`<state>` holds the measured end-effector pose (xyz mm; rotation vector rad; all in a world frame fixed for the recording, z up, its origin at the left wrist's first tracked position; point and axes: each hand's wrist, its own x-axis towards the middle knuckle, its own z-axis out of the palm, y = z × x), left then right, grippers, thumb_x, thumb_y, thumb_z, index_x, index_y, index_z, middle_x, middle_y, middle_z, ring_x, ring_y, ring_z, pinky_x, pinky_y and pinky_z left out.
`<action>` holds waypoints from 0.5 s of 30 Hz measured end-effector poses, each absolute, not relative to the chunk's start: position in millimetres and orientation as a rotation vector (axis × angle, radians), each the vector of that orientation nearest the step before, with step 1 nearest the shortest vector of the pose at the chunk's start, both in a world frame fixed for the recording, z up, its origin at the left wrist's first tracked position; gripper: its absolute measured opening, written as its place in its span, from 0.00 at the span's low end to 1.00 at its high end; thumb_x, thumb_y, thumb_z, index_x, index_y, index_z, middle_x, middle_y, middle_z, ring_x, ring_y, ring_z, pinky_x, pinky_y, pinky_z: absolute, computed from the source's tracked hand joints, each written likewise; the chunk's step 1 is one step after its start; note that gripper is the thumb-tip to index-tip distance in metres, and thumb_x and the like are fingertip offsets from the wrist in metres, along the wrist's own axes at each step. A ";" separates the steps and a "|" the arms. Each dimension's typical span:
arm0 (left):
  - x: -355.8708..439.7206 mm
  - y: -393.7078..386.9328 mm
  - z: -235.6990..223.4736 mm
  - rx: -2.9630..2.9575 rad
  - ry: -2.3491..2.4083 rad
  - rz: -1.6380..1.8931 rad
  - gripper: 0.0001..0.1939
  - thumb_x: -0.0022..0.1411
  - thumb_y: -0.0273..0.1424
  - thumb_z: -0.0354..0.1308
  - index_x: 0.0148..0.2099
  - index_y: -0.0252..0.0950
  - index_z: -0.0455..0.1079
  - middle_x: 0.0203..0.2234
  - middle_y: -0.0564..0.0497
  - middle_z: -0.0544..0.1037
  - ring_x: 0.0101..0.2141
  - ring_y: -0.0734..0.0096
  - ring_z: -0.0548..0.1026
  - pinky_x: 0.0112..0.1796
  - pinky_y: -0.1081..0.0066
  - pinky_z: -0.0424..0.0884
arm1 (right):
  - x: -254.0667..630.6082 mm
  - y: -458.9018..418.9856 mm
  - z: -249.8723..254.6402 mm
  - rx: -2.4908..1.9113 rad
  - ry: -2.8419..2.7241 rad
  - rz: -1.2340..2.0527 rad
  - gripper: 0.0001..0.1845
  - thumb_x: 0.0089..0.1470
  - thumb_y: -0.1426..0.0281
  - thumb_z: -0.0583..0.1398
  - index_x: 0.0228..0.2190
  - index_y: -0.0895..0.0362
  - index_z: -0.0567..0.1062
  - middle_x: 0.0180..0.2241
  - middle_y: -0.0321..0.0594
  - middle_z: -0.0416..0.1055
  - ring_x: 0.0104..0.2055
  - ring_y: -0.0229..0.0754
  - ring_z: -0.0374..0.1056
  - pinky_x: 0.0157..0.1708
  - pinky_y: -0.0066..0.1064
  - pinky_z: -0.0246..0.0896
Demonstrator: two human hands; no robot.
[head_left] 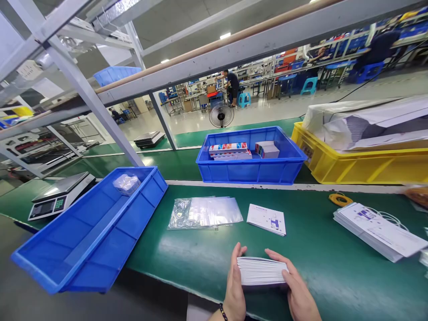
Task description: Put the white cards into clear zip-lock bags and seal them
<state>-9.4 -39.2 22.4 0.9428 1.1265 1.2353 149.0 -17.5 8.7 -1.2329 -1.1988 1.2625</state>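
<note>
Head view, sole entry: one white paper stack [262,271], layered edges showing, located between two bare hands at the near part of the green surface [187,254]; long axis left to right, from palm to palm. Left grip [234,285]: half curled, laid along the stack's left end (a dark beaded bracelet at the wrist). Right grip [297,285]: half curled, thumb on the right end, fingers reaching around behind; the two hold the stack between them, neither plainly nearer. Whether the stack is lifted or resting, cannot tell. Straight ahead, apart from the fingertips: one small printed pile [266,219]; to its left, clear plastic bags [205,211]. Right, well apart: one larger printed stack [377,227], yellow bands [334,200] just behind. Edges: the surface's front edge passes close to the left wrist; green surface shows between stack and bags, and farther right. Left: blue bin [110,240]. Behind: second blue bin [247,171], yellow bin [361,169].
</note>
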 end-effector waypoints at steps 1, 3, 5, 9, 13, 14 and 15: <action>-11.0 -39.8 19.1 0.956 1.105 1.219 0.38 0.56 0.55 0.38 0.62 0.36 0.47 0.58 0.45 0.58 0.58 0.61 0.53 0.56 0.66 0.51 | 150.9 -18.8 5.6 -1.207 -1.243 1.231 0.27 0.52 0.52 0.49 0.47 0.54 0.67 0.52 0.45 0.65 0.54 0.51 0.59 0.51 0.39 0.57; -14.4 -40.6 15.6 0.981 1.075 1.193 0.40 0.56 0.56 0.37 0.63 0.37 0.45 0.60 0.46 0.55 0.59 0.60 0.50 0.57 0.65 0.48 | 155.7 -20.9 1.8 -1.161 -1.394 1.195 0.31 0.51 0.52 0.51 0.52 0.54 0.60 0.55 0.46 0.60 0.56 0.51 0.56 0.52 0.41 0.55; -16.9 -40.7 16.7 1.014 1.069 1.176 0.39 0.56 0.55 0.37 0.63 0.37 0.45 0.60 0.46 0.54 0.59 0.60 0.49 0.57 0.66 0.46 | 162.5 -21.7 2.1 -1.174 -1.564 1.166 0.34 0.49 0.55 0.55 0.55 0.53 0.54 0.56 0.47 0.58 0.58 0.50 0.53 0.54 0.41 0.52; -19.2 -40.5 21.6 1.090 1.077 1.172 0.38 0.57 0.54 0.39 0.62 0.35 0.48 0.58 0.44 0.58 0.58 0.59 0.53 0.57 0.66 0.47 | 176.6 -18.8 11.7 -1.290 -1.749 1.163 0.31 0.50 0.63 0.54 0.55 0.53 0.55 0.51 0.47 0.66 0.53 0.46 0.62 0.51 0.37 0.57; -26.4 -43.4 8.1 1.160 1.149 1.206 0.43 0.53 0.56 0.44 0.62 0.34 0.46 0.57 0.41 0.60 0.56 0.55 0.57 0.55 0.68 0.51 | 180.1 -14.1 25.9 -1.305 -1.720 1.220 0.19 0.45 0.63 0.58 0.41 0.53 0.70 0.42 0.43 0.73 0.42 0.47 0.70 0.42 0.33 0.64; -29.8 -44.7 1.8 1.189 1.194 1.235 0.43 0.52 0.56 0.46 0.62 0.33 0.46 0.56 0.41 0.60 0.56 0.55 0.58 0.55 0.68 0.52 | 178.9 -12.6 30.3 -1.289 -1.653 1.266 0.16 0.44 0.63 0.58 0.38 0.53 0.71 0.39 0.42 0.74 0.40 0.47 0.70 0.40 0.33 0.65; -33.7 -46.1 -4.8 1.225 1.247 1.268 0.44 0.51 0.56 0.47 0.62 0.32 0.47 0.56 0.40 0.61 0.55 0.54 0.58 0.54 0.67 0.53 | 177.4 -10.6 35.2 -1.262 -1.565 1.338 0.14 0.44 0.63 0.59 0.36 0.54 0.71 0.37 0.41 0.75 0.39 0.47 0.71 0.38 0.34 0.66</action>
